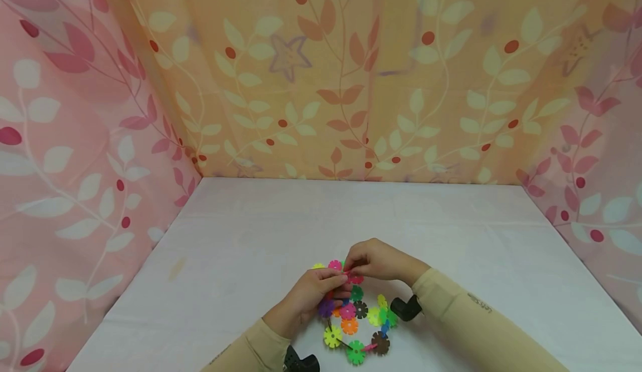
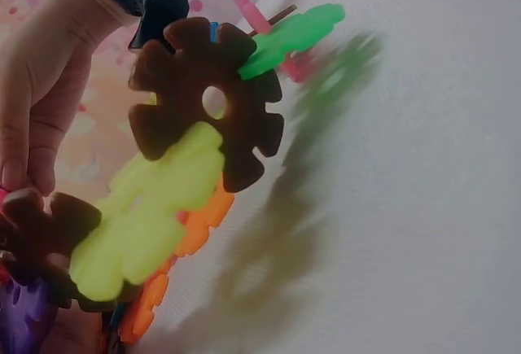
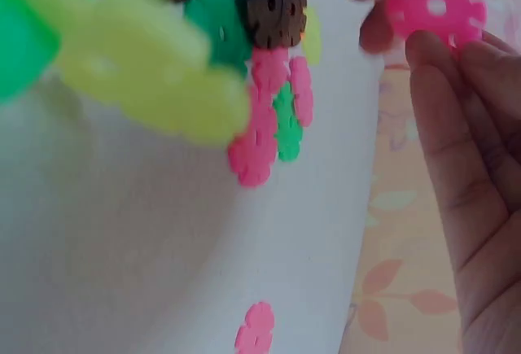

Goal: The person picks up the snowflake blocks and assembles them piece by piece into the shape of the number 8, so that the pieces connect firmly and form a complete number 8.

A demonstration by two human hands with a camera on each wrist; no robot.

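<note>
My left hand (image 1: pixel 312 294) holds one end of a chain of slotted flower-shaped plastic discs, its thumb and fingers on the pieces. Close above it, my right hand (image 1: pixel 383 259) pinches a pink disc (image 3: pixel 435 6) at its edge; fingertips of both hands meet around that disc. The chain curves below in a loop, with a lime disc (image 1: pixel 332 337), a green disc (image 1: pixel 356 353) and a brown disc (image 1: pixel 380 343). An orange disc (image 1: pixel 349 326) lies inside the curve. The left palm partly hides a purple disc (image 1: pixel 326 307).
The white tabletop (image 1: pixel 241 221) spreads around the hands, and a patterned cloth (image 1: pixel 351 82) hangs behind it. In the right wrist view, several pink and green discs cluster near the chain, and a lone pink disc (image 3: pixel 255 329) lies apart from them.
</note>
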